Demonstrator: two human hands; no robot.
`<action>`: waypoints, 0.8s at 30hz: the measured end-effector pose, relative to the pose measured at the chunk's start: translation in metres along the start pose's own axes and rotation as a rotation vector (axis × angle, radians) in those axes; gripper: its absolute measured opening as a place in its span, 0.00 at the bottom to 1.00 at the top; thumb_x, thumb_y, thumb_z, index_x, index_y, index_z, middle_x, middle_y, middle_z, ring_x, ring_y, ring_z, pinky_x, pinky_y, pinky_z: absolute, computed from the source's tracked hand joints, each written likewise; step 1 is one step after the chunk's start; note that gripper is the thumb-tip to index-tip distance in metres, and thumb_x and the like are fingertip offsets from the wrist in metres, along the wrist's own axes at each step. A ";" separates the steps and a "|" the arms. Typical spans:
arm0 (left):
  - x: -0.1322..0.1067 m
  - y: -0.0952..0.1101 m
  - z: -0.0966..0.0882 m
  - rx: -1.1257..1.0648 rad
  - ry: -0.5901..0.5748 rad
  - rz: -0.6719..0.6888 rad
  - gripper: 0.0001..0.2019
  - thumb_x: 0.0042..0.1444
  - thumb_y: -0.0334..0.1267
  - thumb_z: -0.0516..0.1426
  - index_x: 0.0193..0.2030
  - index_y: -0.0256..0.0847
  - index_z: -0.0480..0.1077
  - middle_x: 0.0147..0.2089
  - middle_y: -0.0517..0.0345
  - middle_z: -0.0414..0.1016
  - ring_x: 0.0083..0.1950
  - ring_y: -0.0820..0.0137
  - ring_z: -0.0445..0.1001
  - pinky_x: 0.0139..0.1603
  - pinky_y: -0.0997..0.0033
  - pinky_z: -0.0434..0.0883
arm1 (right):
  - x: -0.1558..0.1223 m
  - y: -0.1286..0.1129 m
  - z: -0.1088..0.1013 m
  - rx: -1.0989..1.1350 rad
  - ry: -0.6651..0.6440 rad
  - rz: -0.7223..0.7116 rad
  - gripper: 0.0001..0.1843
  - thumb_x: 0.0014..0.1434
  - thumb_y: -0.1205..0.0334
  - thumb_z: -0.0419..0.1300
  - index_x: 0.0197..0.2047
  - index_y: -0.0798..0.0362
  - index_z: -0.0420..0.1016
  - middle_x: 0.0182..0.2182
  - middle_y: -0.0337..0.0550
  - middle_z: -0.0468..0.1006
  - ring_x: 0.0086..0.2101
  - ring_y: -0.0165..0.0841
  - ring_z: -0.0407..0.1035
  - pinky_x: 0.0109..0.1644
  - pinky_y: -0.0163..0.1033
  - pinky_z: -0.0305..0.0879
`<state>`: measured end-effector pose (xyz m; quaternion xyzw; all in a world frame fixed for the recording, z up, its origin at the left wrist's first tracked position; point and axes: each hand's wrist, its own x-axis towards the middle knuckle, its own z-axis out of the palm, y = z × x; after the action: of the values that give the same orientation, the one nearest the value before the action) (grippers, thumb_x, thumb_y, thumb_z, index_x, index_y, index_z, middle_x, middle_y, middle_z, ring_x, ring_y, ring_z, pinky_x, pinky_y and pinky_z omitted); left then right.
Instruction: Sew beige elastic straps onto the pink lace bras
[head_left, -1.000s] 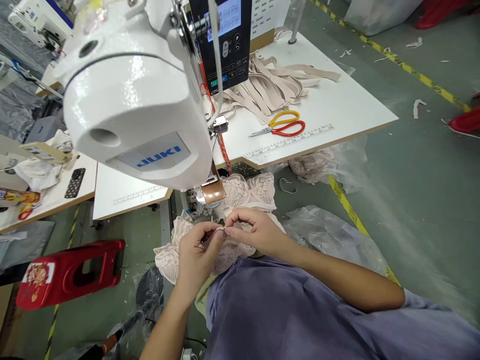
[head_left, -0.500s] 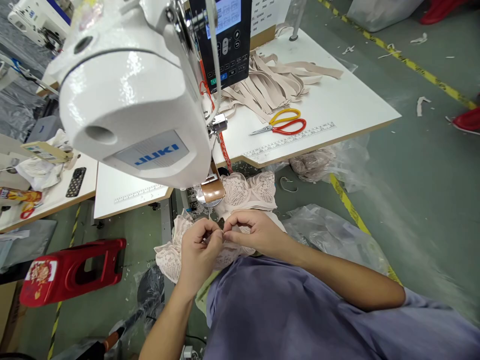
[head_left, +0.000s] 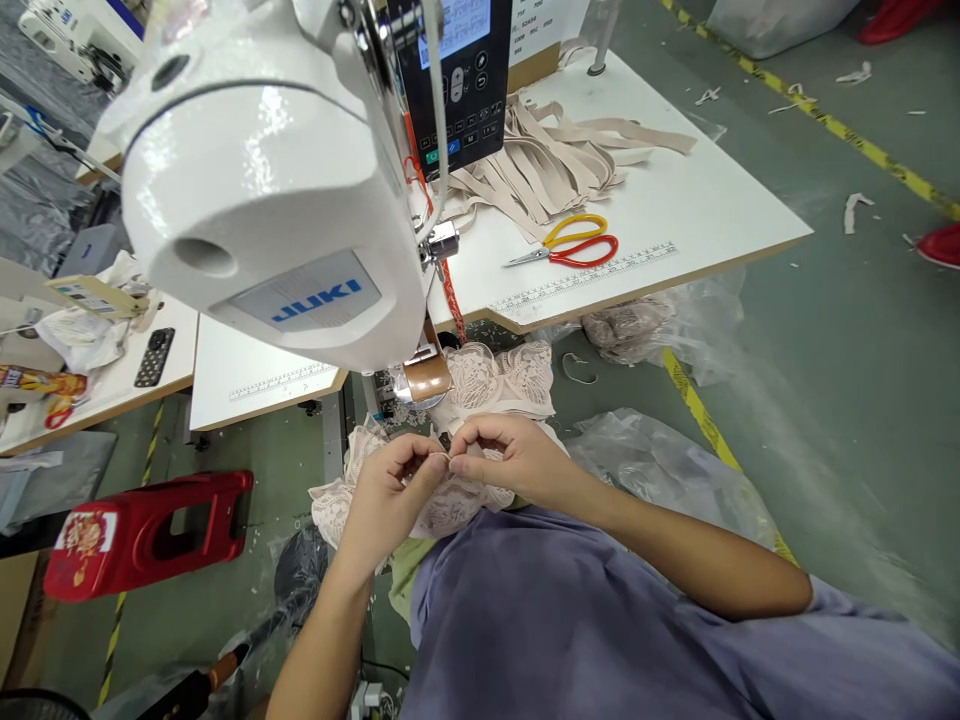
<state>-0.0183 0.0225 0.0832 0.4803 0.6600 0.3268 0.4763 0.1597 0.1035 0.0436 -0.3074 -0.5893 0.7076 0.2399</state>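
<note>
A pale pink lace garment [head_left: 487,375] hangs from under the needle area of a white Juki sewing machine [head_left: 255,190] down onto my lap. My left hand [head_left: 386,495] and my right hand [head_left: 502,455] meet just below the machine. Both pinch the same small edge of the lace between thumb and fingertips, which touch at the middle. More lace spills to the left under my left hand.
On the white table [head_left: 712,215] lie yellow-and-red scissors [head_left: 574,245] and a heap of beige straps [head_left: 547,160]. The machine's control panel [head_left: 457,80] stands behind. A red stool [head_left: 142,530] lies at the left, and clear plastic bags [head_left: 660,470] at the right.
My hands stay pinched together on the lace, with only small finger shifts. The view has drifted slightly.
</note>
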 end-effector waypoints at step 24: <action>0.011 -0.001 0.012 0.046 0.118 0.173 0.13 0.67 0.41 0.51 0.55 0.43 0.68 0.21 0.70 0.55 0.22 0.75 0.55 0.25 0.74 0.55 | 0.016 -0.015 -0.047 -0.102 0.150 -0.099 0.13 0.64 0.53 0.58 0.45 0.50 0.78 0.40 0.45 0.81 0.34 0.33 0.72 0.40 0.40 0.70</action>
<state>-0.0084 0.0320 0.0755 0.5261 0.6504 0.3791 0.3955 0.1821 0.1500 0.0502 -0.3419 -0.6192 0.6390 0.3022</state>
